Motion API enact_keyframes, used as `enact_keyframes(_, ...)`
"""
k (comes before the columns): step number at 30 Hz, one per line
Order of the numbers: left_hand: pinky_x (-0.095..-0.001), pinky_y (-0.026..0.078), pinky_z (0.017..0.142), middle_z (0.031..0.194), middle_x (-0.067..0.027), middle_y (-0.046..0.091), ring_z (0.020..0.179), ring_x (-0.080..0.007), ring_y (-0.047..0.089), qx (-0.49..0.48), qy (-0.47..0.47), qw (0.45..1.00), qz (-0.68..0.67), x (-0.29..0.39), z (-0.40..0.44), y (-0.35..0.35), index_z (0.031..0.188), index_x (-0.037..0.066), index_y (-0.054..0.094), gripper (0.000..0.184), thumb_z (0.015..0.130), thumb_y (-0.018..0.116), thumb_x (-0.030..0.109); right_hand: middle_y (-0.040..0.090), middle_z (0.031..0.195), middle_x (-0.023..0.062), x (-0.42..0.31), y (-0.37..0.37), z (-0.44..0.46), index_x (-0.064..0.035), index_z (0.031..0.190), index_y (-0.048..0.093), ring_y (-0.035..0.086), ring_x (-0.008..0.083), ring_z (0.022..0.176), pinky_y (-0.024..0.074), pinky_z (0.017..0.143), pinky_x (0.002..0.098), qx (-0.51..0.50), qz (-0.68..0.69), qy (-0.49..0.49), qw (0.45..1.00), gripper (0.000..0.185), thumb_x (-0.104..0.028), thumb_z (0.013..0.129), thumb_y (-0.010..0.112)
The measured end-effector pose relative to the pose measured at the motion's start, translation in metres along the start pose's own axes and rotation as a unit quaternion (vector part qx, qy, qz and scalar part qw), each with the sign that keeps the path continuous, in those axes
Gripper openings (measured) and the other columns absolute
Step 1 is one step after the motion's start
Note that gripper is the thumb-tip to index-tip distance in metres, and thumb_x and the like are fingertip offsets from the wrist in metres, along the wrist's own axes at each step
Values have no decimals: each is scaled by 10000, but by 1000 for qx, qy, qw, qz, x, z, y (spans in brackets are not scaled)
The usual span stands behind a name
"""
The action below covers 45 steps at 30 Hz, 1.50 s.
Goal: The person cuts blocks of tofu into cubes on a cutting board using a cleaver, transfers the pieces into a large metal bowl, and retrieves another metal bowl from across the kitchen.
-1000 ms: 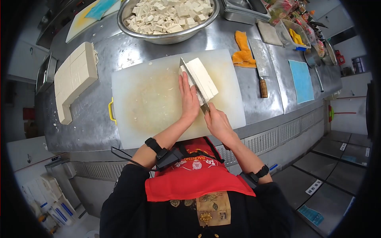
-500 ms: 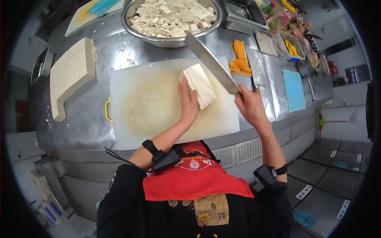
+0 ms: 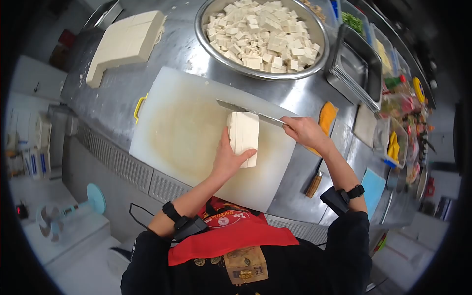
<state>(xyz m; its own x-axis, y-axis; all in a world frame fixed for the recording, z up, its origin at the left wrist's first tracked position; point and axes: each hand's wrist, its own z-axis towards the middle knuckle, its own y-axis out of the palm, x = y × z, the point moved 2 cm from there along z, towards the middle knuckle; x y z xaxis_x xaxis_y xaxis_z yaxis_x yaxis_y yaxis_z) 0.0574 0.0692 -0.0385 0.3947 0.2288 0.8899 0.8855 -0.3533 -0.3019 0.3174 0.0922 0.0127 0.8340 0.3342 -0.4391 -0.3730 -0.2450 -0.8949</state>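
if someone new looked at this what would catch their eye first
Probably the big metal bowl heaped with white tofu cubes, beyond the cutting board. Next, the knife in the right hand, by the far end of the tofu block that the left hand holds on the cutting board. The bright red apron also stands out, low in the middle.

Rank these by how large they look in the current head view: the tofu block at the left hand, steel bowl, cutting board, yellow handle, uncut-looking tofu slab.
1. Cutting board, partly covered
2. Steel bowl
3. Tofu slab
4. Tofu block, partly covered
5. Yellow handle
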Motion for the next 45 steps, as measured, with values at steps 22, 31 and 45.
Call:
enact_keyframes(22,-461,477,867,1226,-267,510,1088,-393,556,111,-81,972,193,31,-17,13,1368,-63,274,1093,586,810,481,638,760,112,7,-67,-2,-103,996,565,603,330,658,481,573,419,-29,-10,-97,995,158,-229,903,549)
enact_keyframes(31,-465,473,890,1242,-258,499,1137,-392,522,112,-82,973,184,29,-16,12,1365,-53,277,1085,579,827,454,614,740,172,13,-31,20,-52,963,519,596,384,715,475,625,463,-108,-3,-101,989,149,-194,916,521)
enact_keyframes(45,-420,355,935,1113,-64,592,1070,-254,545,-62,201,899,384,94,44,-13,1134,93,592,377,834,643,314,612,696,149,18,-3,22,-58,914,502,617,371,673,497,599,473,-76,-4,-95,993,131,-185,897,528)
